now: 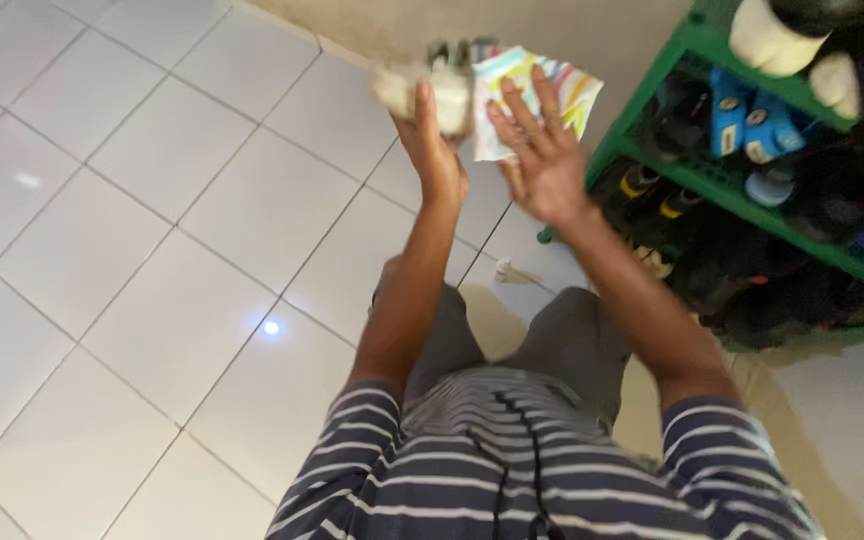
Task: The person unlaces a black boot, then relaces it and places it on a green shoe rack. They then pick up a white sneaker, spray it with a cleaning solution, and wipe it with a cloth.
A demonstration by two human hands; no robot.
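Both arms are raised forward over the white tiled floor, seen from above past a striped shirt and grey shorts.

Left hand: the fingers are closed around a pale, blurred bundle, apparently cloth or a soft item; its exact kind cannot be told because of motion blur. The bundle is held at the fingertips, above the hand, presumably so that it hangs free of the body.

Right hand: the fingers are spread open and laid flat against a sheet with coloured stripes. The sheet is pressed by the open palm rather than pinched, which appears to keep it spread. Bundle and sheet are touching or just beside each other.

Surroundings: a green rack stands to the right, loaded with dark shoes and blue items. A small pale scrap lies on the floor near the knees.
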